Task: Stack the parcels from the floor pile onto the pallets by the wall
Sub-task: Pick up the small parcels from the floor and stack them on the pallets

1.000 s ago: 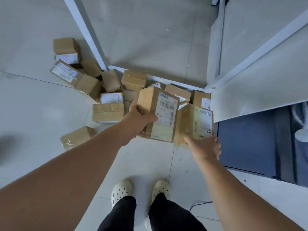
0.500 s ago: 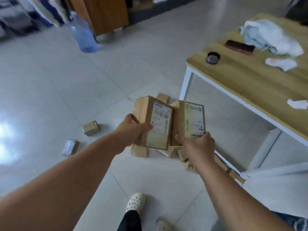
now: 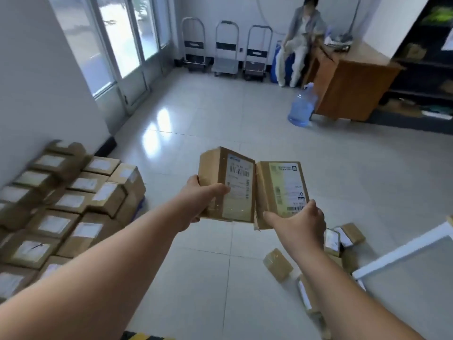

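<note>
left hand [image 3: 196,200] clamped on a parcel [image 3: 236,185], thumb across the label face, fingers round the side. right hand [image 3: 297,220] grips the near end of a second parcel [image 3: 282,187], thumb and fingers curled up round it. both held label-up off the floor, long edges touching; reads as a two-at-a-time carry, pressed together so neither twists

floor pile [image 3: 343,241] lower right, beside the white table frame [image 3: 402,251]; one loose box [image 3: 278,265] lies apart from it

target stack [image 3: 73,204] on the left against the wall [image 3: 36,82], rows labels-up, blue edge [image 3: 141,203] under its near corner, probably the pallet

judgement: mid-carry, next needs a left turn and a flat slot on the top layer

far end: water bottle [image 3: 301,106], wooden desk [image 3: 350,79], three hand trucks [image 3: 225,50], seated person [image 3: 299,38]
</note>
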`<state>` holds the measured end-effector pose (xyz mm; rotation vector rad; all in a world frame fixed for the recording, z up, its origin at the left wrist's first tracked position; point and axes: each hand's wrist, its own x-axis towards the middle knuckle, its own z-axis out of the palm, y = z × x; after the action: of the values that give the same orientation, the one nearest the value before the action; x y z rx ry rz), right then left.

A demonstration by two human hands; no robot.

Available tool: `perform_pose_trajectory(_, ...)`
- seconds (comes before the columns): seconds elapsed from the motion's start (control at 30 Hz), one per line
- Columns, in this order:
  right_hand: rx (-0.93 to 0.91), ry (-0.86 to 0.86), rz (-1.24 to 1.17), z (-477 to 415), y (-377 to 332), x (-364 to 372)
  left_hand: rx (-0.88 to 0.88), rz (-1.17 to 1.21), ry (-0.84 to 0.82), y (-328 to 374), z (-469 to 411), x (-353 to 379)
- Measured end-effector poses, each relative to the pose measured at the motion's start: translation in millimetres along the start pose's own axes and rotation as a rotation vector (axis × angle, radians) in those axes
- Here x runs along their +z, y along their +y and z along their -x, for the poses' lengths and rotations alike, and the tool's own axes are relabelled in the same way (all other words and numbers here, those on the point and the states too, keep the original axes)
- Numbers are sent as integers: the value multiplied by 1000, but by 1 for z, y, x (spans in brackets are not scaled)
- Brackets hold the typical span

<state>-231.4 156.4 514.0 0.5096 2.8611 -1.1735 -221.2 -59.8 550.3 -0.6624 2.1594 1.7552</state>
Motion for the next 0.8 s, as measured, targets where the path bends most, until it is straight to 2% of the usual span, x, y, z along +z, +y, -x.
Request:
perform_pose_trajectory(0.23, -258, -238, 113, 90, -106, 121, -132, 199, 318, -97, 58, -163)
perform_pose_trajectory(0.47, -418, -471, 237, 217, -187, 247, -290, 413, 539, -210, 134, -312)
perform_pose_trajectory(0.8, -605, -724, 383, 361, -256, 383, -494, 639, 786, -345, 211, -437)
